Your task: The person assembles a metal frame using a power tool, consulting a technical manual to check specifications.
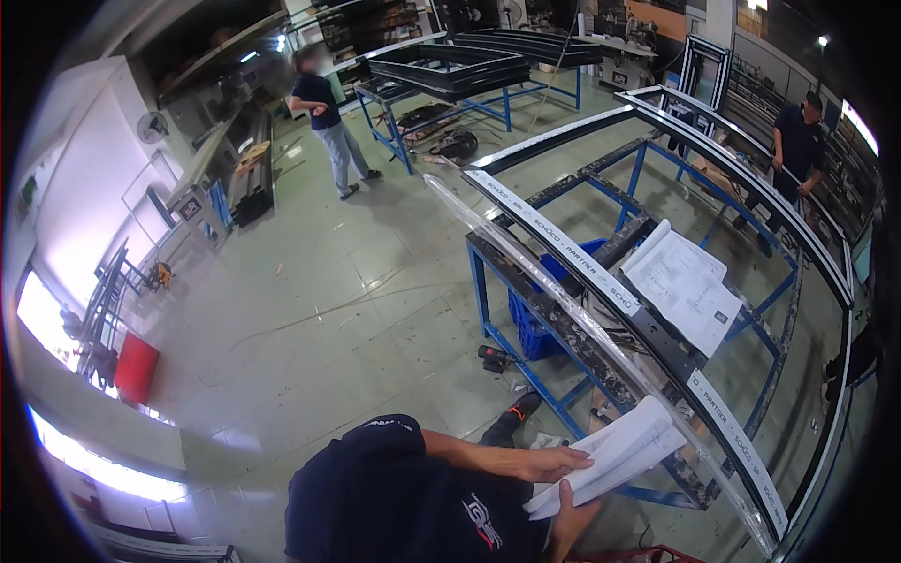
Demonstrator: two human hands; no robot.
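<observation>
Workshop, green floor, blue steel trestles (481, 281). A sheaf of papers (624, 448) is held low in front of the wearer's chest, over the near trestle end. The left hand (554, 463) lies flat on top with its fingers stretched out. The right hand (569, 511) grips the lower edge from beneath, its fingers hidden under the sheets. The print is too small to read. Just beyond is a long taped profile (563, 249). Drawings (685, 281) lie on the trestle, with a blue crate (537, 330) below. Two other people (324, 122) (798, 141) stand far off. The sheaf's long axis runs lower left to upper right, towards the profile.
</observation>
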